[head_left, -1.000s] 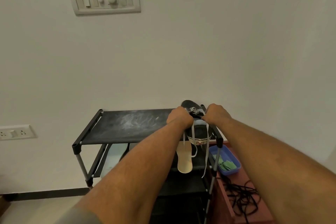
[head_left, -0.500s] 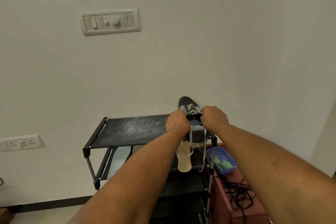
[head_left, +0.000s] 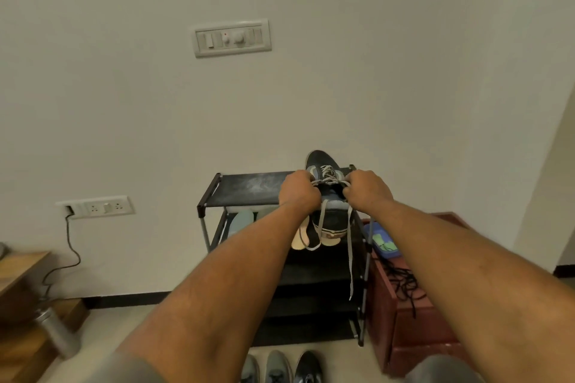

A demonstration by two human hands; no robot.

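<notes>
Both arms straight out, left hand point(head_left: 298, 188) and right hand point(head_left: 367, 193) knuckles-up either side of the shoe point(head_left: 331, 222) on the rack point(head_left: 249, 188) top. Each grip clenched on the laces point(head_left: 327, 172), ends dangling

shoe point(head_left: 323, 165) on rack point(head_left: 242, 188), box point(head_left: 413, 329) right of rack

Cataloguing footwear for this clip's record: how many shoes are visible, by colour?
Dark shoes: 2, one on the shoe rack, one on the floor
Grey shoes: 2, both on the floor
Total: 4
</notes>
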